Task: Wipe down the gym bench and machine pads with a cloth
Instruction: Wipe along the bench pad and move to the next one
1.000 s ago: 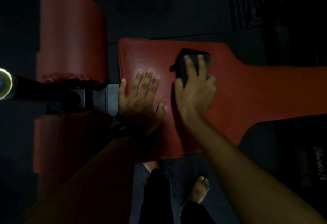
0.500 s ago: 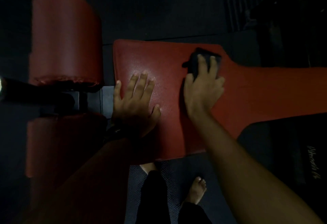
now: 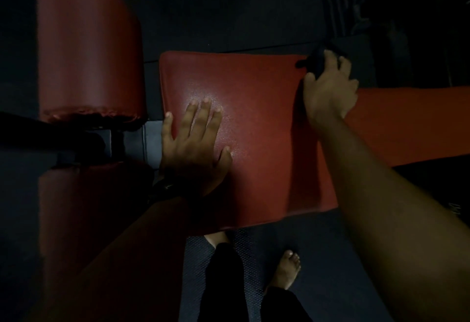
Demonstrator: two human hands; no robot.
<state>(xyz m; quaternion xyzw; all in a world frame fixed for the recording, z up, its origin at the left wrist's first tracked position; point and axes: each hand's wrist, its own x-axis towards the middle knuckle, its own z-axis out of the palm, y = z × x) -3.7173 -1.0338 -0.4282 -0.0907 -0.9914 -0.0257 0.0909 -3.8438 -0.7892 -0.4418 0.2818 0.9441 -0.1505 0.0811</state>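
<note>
The left hand lies flat, fingers spread, on the red padded vinyl bench seat. The right hand grips a dark crumpled cloth at the seat's far right corner.

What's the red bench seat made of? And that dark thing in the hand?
Red bench pad: probably vinyl or faux leather; fine pebbled grain and a soft sheen. Dark cloth: seems soft fabric, matte and bunched in the right hand; weave too dark to tell.
</note>
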